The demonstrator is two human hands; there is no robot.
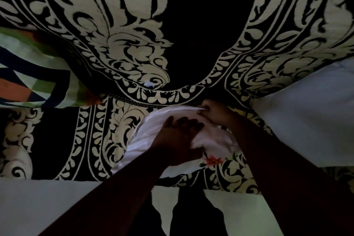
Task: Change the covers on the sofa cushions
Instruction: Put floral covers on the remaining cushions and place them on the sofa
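I'm pressing my left hand [180, 140] flat, fingers straight, on the white cushion [153, 140] lying on the black-and-cream patterned sofa cover [92, 140]. My right hand [214, 113] is pinching the cushion's far edge right at the zipper line [134, 101]. A plain white cloth [306, 120] is lying to the right. A colourful geometric cushion [38, 74] is sitting far left.

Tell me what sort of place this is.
Probably a dim living room at home. A sofa in black-and-cream patterned cloth fills the view, a colourful cushion lies on it, and both hands work a white cover on the seat.
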